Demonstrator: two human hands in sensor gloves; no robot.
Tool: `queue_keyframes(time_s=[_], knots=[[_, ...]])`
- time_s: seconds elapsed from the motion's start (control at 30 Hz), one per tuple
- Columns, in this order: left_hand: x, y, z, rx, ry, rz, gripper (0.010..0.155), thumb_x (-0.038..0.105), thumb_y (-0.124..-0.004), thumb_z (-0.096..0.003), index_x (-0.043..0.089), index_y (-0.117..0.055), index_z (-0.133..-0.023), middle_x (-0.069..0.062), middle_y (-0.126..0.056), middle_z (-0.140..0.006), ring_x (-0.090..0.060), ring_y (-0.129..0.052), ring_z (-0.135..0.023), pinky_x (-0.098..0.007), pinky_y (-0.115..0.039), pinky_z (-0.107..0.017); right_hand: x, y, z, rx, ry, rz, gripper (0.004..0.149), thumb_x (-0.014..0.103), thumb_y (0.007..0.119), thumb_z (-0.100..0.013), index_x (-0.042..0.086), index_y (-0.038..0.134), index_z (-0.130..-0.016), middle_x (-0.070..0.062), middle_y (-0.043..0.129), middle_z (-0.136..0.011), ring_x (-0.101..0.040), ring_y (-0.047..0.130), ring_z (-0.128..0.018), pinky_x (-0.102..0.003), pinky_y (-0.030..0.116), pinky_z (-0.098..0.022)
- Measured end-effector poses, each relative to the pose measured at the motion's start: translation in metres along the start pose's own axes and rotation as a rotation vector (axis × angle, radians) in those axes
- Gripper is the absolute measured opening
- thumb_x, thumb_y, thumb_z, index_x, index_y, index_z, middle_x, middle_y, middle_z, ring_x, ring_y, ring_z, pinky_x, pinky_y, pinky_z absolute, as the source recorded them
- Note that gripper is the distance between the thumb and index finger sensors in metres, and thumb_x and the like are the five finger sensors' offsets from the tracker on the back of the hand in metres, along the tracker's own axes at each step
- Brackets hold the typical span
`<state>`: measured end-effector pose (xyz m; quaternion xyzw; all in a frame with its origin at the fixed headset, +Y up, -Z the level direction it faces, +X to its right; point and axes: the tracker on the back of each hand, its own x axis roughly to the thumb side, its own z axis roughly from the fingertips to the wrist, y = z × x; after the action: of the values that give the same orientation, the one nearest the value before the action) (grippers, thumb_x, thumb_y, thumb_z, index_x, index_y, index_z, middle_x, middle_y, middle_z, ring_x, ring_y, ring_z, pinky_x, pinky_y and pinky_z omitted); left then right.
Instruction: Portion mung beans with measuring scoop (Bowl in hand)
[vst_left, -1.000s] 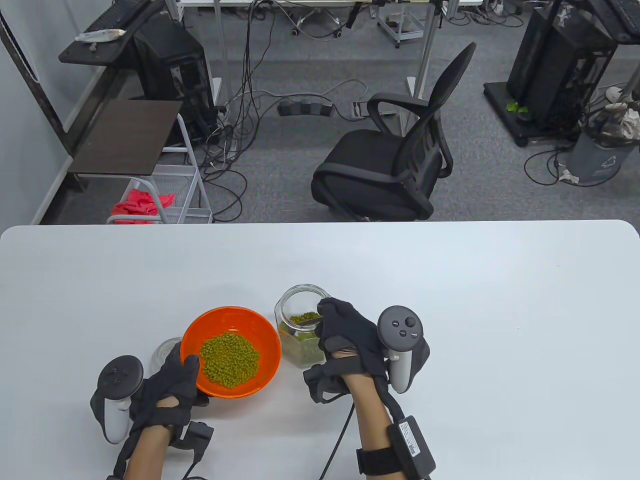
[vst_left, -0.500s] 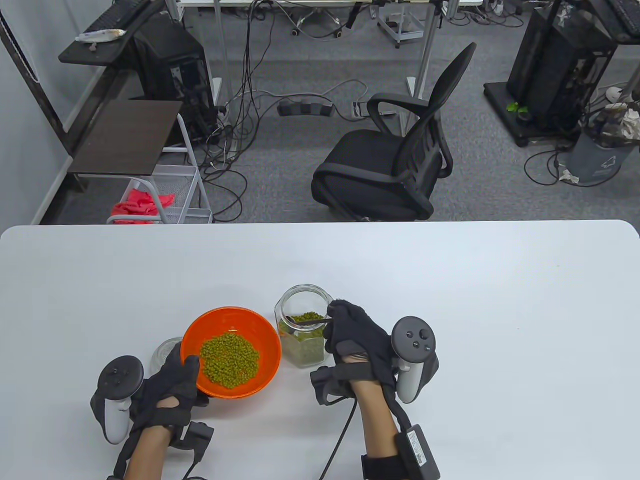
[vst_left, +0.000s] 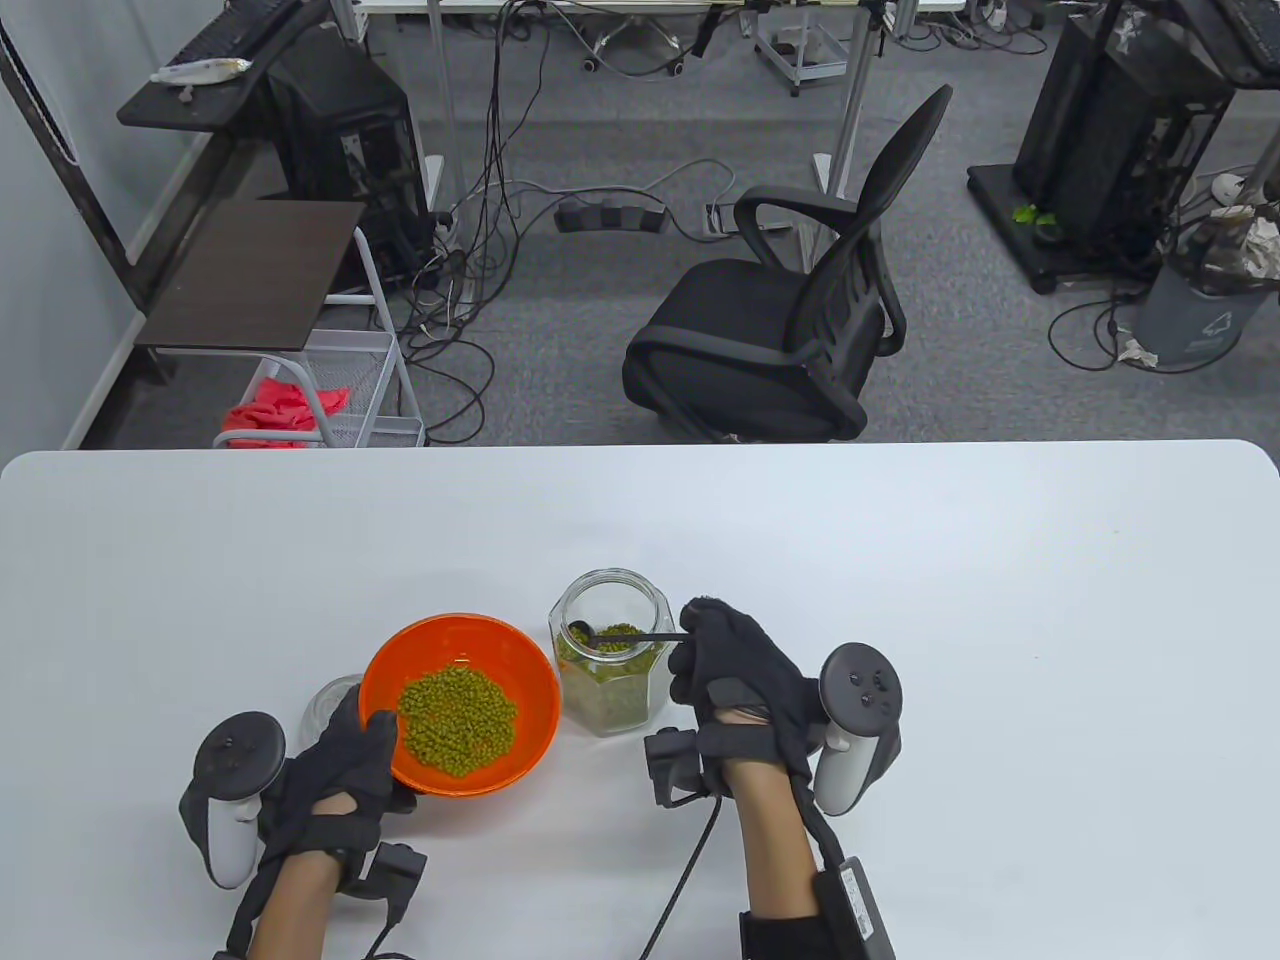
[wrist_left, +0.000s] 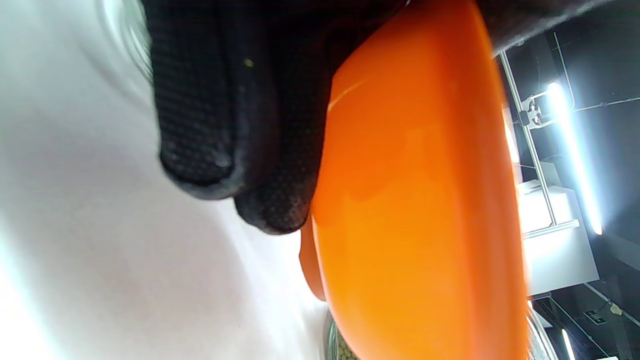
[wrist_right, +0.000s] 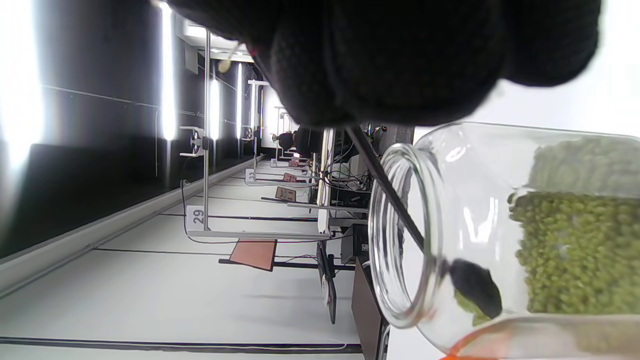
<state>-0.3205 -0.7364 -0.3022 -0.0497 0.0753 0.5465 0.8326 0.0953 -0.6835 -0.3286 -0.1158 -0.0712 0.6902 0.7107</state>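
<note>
My right hand (vst_left: 735, 665) pinches the thin black handle of the scoop (vst_left: 628, 636), fingers curled tight round it, and over the last second it has slid out toward 3 o'clock, away from the jar (vst_left: 608, 655). The handle now lies nearly level across the jar's mouth, where a second ago the hand sat right over the rim. The scoop's head is inside the neck, above the beans (vst_left: 610, 690) in the jar; the right wrist view shows the dark head (wrist_right: 475, 287) just inside the glass rim with a few green beans on it, though how full it is I cannot tell. I read this as the load coming up and out, so the next move should be a level carry toward 9 o'clock to the bowl (vst_left: 460, 705). My left hand (vst_left: 345, 765) has not moved: thumb over the near rim, fingers under the orange wall, as the left wrist view (wrist_left: 280, 200) confirms. The bowl sits just beside the jar, to its 9 o'clock, with a mound of beans already in it. A small glass thing (vst_left: 328, 700), perhaps the jar's lid, lies behind the left hand. The only writing I can read is the number 29 on a tag (wrist_right: 198, 216) in the room behind, seen sideways from the right wrist; nothing on the jar, bowl or scoop is legible.
</note>
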Motion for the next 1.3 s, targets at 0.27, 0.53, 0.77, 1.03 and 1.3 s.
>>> queue_keyframes(time_s=[0.27, 0.53, 0.77, 1.03, 1.3], knots=[[0.000, 0.000, 0.000, -0.001, -0.002, 0.002, 0.067, 0.044, -0.060, -0.0568, 0.004, -0.042, -0.108, -0.019, -0.068, -0.097, -0.027, -0.116, -0.049, -0.028, -0.101, -0.032, 0.000, -0.013, 0.001, -0.007, 0.020, -0.073, 0.041, 0.028, 0.074, -0.050, 0.001, 0.082, -0.080, -0.021, 0.094, -0.051, -0.026, 0.098, -0.027, -0.058, 0.078, -0.037], [0.000, 0.001, 0.000, 0.001, -0.002, 0.004, 0.067, 0.044, -0.060, -0.0568, 0.005, -0.042, -0.108, -0.018, -0.068, -0.097, -0.028, -0.116, -0.048, -0.028, -0.101, -0.032, 0.004, -0.026, 0.002, -0.035, 0.010, -0.116, 0.041, 0.028, 0.074, -0.050, 0.001, 0.081, -0.081, -0.020, 0.094, -0.052, -0.026, 0.097, -0.027, -0.057, 0.078, -0.038], [0.000, 0.001, 0.000, 0.003, 0.000, 0.006, 0.067, 0.044, -0.060, -0.0568, 0.005, -0.042, -0.108, -0.018, -0.068, -0.097, -0.027, -0.116, -0.049, -0.028, -0.101, -0.032, 0.013, -0.036, 0.006, -0.053, -0.022, -0.146, 0.041, 0.029, 0.073, -0.051, 0.002, 0.081, -0.081, -0.020, 0.094, -0.052, -0.025, 0.097, -0.027, -0.057, 0.078, -0.038], [0.000, 0.002, 0.000, 0.004, 0.001, 0.009, 0.067, 0.044, -0.060, -0.0568, 0.005, -0.042, -0.108, -0.018, -0.068, -0.097, -0.027, -0.116, -0.049, -0.028, -0.101, -0.032, 0.023, -0.033, 0.013, -0.036, -0.067, -0.167, 0.042, 0.029, 0.073, -0.051, 0.002, 0.081, -0.081, -0.019, 0.094, -0.051, -0.024, 0.096, -0.026, -0.057, 0.078, -0.038], [0.000, 0.002, 0.000, 0.004, 0.001, 0.013, 0.067, 0.044, -0.059, -0.0569, 0.005, -0.042, -0.108, -0.018, -0.068, -0.097, -0.027, -0.116, -0.049, -0.028, -0.101, -0.032, 0.029, -0.022, 0.018, 0.016, -0.096, -0.169, 0.042, 0.029, 0.073, -0.051, 0.002, 0.081, -0.081, -0.019, 0.094, -0.050, -0.024, 0.096, -0.026, -0.057, 0.078, -0.038]])
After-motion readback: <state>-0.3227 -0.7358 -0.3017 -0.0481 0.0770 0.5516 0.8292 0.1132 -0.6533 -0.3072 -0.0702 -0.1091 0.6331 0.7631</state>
